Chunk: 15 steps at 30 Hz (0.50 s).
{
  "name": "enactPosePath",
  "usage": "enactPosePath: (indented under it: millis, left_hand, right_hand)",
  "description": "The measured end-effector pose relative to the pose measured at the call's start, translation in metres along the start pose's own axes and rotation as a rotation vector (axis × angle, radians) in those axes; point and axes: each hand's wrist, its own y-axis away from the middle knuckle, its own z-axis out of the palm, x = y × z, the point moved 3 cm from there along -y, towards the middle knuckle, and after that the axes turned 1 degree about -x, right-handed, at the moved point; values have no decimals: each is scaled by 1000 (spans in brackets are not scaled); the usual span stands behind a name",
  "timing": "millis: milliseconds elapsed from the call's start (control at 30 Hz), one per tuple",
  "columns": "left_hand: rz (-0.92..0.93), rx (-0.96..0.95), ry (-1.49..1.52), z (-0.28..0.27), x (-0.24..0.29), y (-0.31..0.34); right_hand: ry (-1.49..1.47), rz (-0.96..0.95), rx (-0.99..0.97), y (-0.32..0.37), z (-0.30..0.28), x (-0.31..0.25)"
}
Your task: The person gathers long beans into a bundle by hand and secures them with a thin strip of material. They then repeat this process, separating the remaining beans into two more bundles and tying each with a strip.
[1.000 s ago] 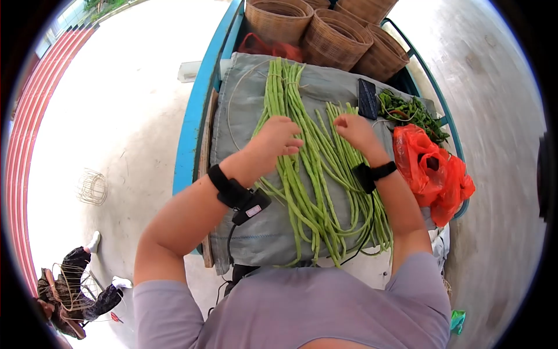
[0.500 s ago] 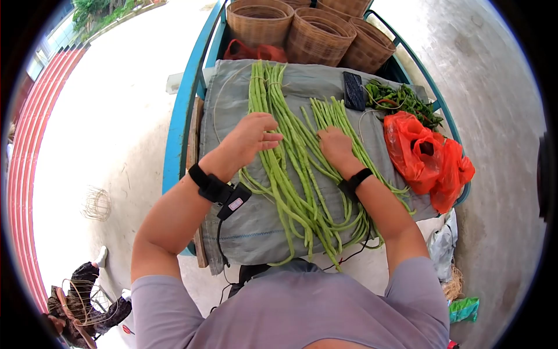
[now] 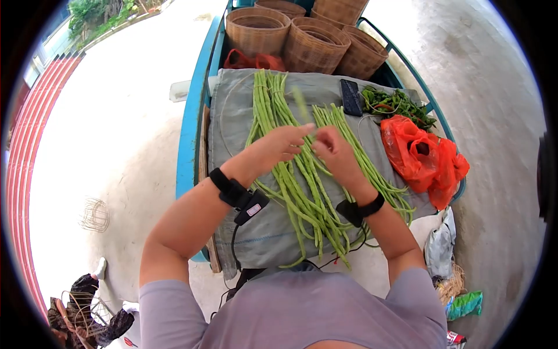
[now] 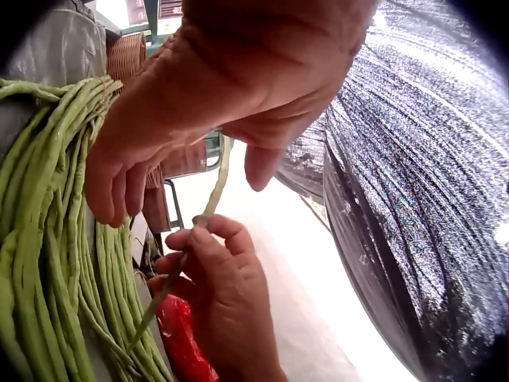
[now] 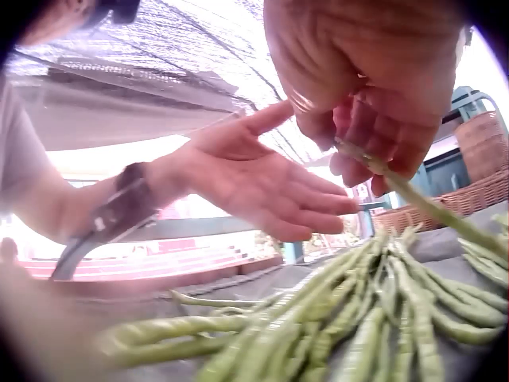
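Observation:
My right hand [image 3: 340,158] pinches a single long green bean [image 4: 219,181] between thumb and fingers. The bean rises above that hand in the left wrist view, and its upper part is blurred in the head view. Close beside it, my left hand [image 5: 258,185] has its fingers extended and its thumb spread, holding nothing. Below both hands lies a large bunch of long beans [image 3: 305,195], tied near its far end. A smaller group of long beans [image 3: 357,148] lies to its right.
Grey sheeting [image 3: 244,218] covers the blue cart bed. A phone [image 3: 351,97], green peppers [image 3: 401,106] and a red plastic bag [image 3: 407,148] lie along the right. Wicker baskets [image 3: 317,43] stand at the back. Another person [image 3: 87,308] sits at lower left.
My right hand first lowered onto the smaller group of beans, then lifted with one bean and came in beside my left hand. My left hand has shifted slightly toward it, fingers still extended.

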Motion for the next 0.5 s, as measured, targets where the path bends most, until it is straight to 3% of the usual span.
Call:
enactPosePath:
  millis: [100,200,300,400,500]
  left_hand:
    - [6,3,124,9,3,1]
    - [78,102,348,5,2,-4]
    - [167,232,485,-15,12,-7]
    - [185,239,544,-29,14,-9]
    - [68,289,599,-18,20,3]
  right_hand:
    - [-90,67,-177,22,28,-32]
    - [350,169,-169,37,16,-62]
    - [635,210,-324,57,-7,-44]
    - [387,446,-294,75,-38,-24]
    - [538,385,-261,64,-78,20]
